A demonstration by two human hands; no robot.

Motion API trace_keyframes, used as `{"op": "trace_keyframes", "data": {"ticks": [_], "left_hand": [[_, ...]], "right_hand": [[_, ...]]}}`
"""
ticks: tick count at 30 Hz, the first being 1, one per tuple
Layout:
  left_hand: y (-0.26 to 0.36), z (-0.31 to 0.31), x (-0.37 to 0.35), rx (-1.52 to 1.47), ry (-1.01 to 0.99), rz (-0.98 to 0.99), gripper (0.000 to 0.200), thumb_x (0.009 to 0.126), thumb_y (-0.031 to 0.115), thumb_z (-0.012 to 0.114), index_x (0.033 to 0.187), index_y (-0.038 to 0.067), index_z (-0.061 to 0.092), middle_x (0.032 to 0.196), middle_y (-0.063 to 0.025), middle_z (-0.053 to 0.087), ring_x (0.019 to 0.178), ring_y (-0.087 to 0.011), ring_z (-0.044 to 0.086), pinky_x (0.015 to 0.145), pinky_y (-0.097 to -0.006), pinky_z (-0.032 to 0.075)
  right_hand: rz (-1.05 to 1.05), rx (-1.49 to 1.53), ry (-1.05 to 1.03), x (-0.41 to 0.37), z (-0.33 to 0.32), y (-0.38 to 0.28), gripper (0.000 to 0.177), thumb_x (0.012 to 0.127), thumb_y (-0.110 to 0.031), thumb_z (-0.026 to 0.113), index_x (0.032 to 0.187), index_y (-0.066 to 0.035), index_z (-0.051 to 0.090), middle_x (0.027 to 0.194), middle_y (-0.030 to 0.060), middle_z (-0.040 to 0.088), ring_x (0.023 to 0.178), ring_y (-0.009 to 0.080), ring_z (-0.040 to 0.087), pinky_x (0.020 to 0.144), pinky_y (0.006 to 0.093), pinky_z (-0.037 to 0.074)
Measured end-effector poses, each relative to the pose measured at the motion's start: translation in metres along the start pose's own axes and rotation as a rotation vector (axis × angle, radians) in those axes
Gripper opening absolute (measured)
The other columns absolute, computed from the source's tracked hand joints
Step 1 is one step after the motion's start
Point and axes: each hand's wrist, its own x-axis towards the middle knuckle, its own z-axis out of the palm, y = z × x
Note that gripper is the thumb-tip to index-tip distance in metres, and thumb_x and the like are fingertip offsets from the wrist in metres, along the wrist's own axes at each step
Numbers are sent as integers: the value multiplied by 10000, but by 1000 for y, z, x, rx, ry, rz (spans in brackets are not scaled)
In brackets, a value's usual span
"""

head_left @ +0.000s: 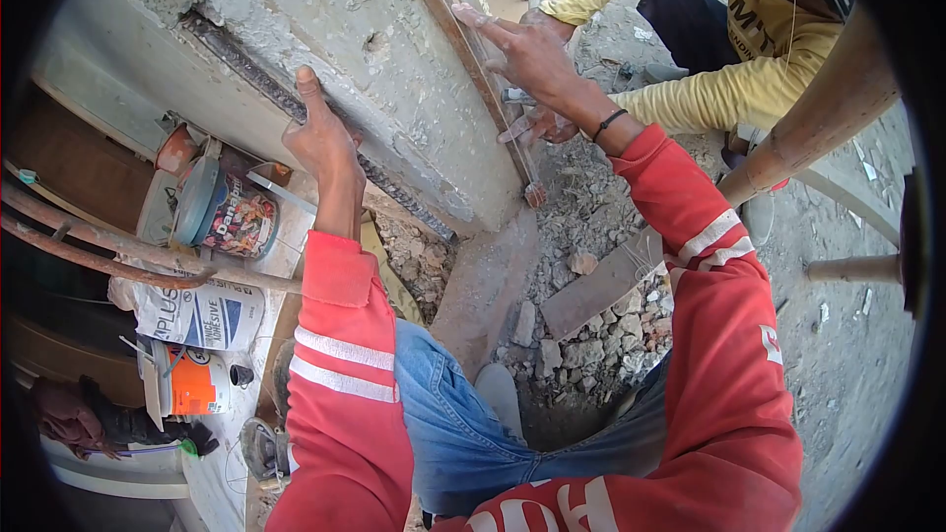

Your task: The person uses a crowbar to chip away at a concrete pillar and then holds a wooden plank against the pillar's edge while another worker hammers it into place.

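Note:
A rough concrete column (394, 59) stands in front of me, with a dark ribbed steel bar (246, 64) exposed in a groove along its left side. My left hand (327, 143) lies over that bar, thumb pointing up and fingers curled; what they close on is hidden. Along the column's right edge runs a narrow wooden strip (443, 2). My right hand (537, 59) rests by this strip with fingers stretched out toward it. A co-worker's dusty hand (540, 126) is just below mine, near a small metal piece (517, 96) and a thin string.
Rubble (601, 340) and a flat board (603, 286) cover the ground ahead. A crouching co-worker in a yellow sleeve (680, 94) is at right, beside a slanting pole (818, 103). Left are a tub (232, 207), an adhesive bag (202, 310) and an orange-labelled bucket (192, 379).

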Motion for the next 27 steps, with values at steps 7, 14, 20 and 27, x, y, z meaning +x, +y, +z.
{"op": "trace_keyframes", "data": {"ticks": [7, 14, 20, 27], "left_hand": [[-1, 1, 1, -2, 10, 4, 831, 802, 805, 708, 813, 0, 504, 589, -12, 435, 491, -169, 458, 427, -348, 412], [4, 4, -3, 5, 42, 3, 706, 867, 763, 676, 572, 184, 400, 498, 15, 364, 439, -139, 382, 427, -327, 330], [1, 1, 0, 0, -2, -3, 780, 808, 799, 707, 712, 55, 490, 519, -11, 402, 434, -173, 433, 403, -358, 404], [1, 3, -1, 38, 34, 22, 754, 833, 795, 682, 627, 108, 450, 508, -10, 401, 437, -160, 422, 419, -344, 384]], "right_hand": [[4, -22, 13, -2, 1, -2, 912, 855, -111, 757, 1624, -315, 313, 1302, 142, 691, 825, 346, 733, 680, 458, 583], [23, -35, -1, -2, 3, -2, 841, 877, -77, 683, 1612, -277, 325, 1338, 152, 674, 815, 365, 735, 682, 468, 590], [31, -83, -18, -2, 2, -3, 813, 883, -90, 675, 1605, -246, 334, 1249, 157, 701, 890, 377, 728, 755, 476, 592], [-42, -80, 83, 0, 5, -1, 778, 872, -65, 676, 1587, -207, 405, 1301, 119, 686, 1167, 342, 653, 972, 464, 539]]}}
